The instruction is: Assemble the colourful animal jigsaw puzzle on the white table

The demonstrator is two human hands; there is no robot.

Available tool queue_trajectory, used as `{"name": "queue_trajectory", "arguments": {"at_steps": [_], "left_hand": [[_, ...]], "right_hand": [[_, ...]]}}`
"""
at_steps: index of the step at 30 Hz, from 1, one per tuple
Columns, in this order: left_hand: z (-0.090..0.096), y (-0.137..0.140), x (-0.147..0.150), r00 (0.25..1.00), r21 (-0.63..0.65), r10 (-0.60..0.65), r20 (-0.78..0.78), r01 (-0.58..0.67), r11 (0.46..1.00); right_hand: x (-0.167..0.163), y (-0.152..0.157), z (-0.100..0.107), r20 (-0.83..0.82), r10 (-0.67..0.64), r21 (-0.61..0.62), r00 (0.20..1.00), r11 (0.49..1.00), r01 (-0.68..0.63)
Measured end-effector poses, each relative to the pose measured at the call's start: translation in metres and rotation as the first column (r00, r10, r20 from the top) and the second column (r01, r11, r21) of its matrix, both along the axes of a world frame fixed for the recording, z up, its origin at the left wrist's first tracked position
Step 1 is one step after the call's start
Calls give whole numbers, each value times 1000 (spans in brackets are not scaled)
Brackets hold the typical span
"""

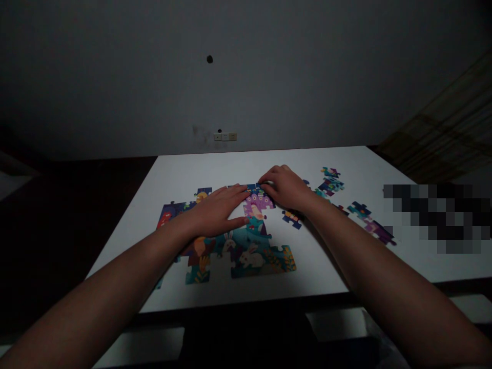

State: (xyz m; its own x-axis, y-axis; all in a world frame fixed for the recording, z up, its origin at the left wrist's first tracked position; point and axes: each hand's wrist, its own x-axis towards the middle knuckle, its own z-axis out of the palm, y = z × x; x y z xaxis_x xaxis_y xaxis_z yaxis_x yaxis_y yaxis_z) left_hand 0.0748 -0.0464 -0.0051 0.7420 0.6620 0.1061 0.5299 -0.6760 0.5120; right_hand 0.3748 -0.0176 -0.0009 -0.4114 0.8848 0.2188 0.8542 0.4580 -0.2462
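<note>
I count one partly joined, multicoloured flat jigsaw (251,258) at frame centre on one white bench (307,283). My left hand (217,211) lies flat across the jigsaw, fingers apart, grasping nothing; my right hand (286,188) curls at the jigsaw's upper edge, and whether it pinches anything I can't tell.

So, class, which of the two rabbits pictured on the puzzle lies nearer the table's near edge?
The lower-right white rabbit, beside the yellow leaves; the other rabbit sits farther from that edge, closer to the left hand.
</note>
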Motion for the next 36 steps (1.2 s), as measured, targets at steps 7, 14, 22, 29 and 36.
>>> {"name": "queue_trajectory", "arguments": {"at_steps": [7,14,22,29,36], "left_hand": [[-1,2,0,998,22,-6,-56,8,1000],[-8,5,-2,1000,28,6,3,-6,1000],[-7,6,-2,1000,26,0,5,0,1000],[-8,6,-2,1000,19,5,9,-5,1000],[-10,6,-2,1000,44,17,12,-17,999]], "right_hand": [[2,1,0,-76,5,-41,997,999,-8],[4,3,-3,-27,13,-27,1000,1000,-14],[3,1,2,-69,-6,-47,998,999,3],[4,0,4,-16,-38,-59,999,998,37],[3,-2,1,11,-45,-54,999,998,46]]}}
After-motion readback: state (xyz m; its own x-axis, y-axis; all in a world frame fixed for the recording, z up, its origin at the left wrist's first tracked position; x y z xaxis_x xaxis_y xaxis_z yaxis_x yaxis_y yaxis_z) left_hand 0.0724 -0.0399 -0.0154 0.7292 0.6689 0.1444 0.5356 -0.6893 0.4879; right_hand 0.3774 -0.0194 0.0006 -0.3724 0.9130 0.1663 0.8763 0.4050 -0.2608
